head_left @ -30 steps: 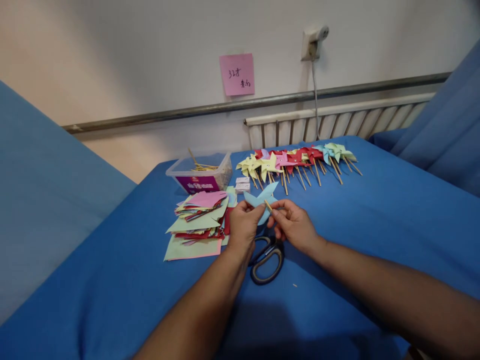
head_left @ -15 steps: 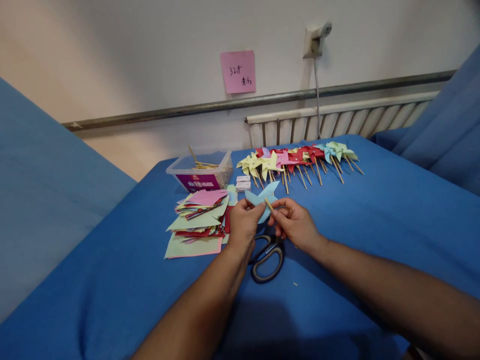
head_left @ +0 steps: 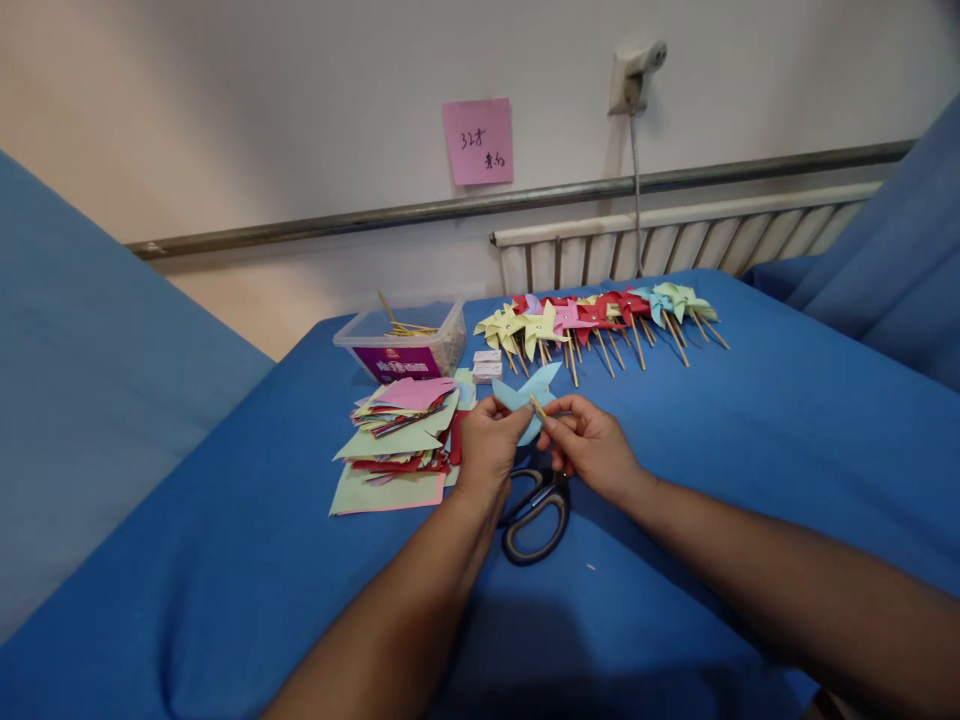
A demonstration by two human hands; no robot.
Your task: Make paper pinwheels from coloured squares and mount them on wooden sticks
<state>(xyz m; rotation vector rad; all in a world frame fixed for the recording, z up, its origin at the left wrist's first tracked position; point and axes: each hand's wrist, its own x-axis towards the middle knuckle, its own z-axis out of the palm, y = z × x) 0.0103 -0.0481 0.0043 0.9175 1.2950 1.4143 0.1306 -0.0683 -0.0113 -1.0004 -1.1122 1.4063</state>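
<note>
A light blue paper pinwheel (head_left: pixel 538 381) is pinched in my left hand (head_left: pixel 489 445), its blades folded and spread upward. My right hand (head_left: pixel 592 450) grips a short wooden stick (head_left: pixel 538 407), whose tip lies against the middle of the paper beside my left thumb. Where stick and paper meet is partly hidden by my fingers. Just below both hands, black-handled scissors (head_left: pixel 534 525) lie on the blue cloth, their blades out of sight under my right hand.
Left of my hands is a stack of coloured paper (head_left: pixel 397 440). Behind it stand a clear plastic box (head_left: pixel 450 335) with sticks and two small white boxes (head_left: pixel 487 367). Several pinwheels on sticks (head_left: pixel 592 318) lie along the back. Blue cloth (head_left: pixel 262 560) covers the table.
Both hands hold nearly the same pose on the pinwheel and stick. The whole view has shifted very slightly; nothing else has visibly moved.
</note>
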